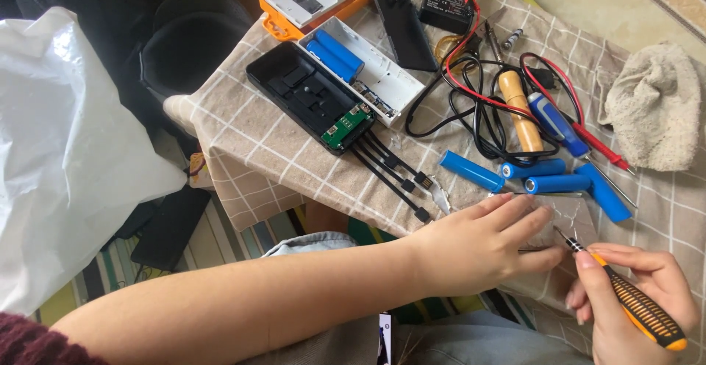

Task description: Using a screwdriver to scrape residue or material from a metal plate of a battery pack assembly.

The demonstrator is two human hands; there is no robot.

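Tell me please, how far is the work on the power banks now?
Done, it seems: the black power bank lies open with its green board bare, and four blue cells lie loose on the checked cloth. In hand: the right hand holds an orange-black screwdriver, its tip beside the left hand, which presses something too small to tell. Left: two blue cells sit in the white case.

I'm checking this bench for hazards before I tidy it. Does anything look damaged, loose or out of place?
Yes. The black power bank case lies opened, its green circuit board bare. Loose blue cells are scattered on the checked cloth beside tangled leads. The right hand holds a screwdriver.
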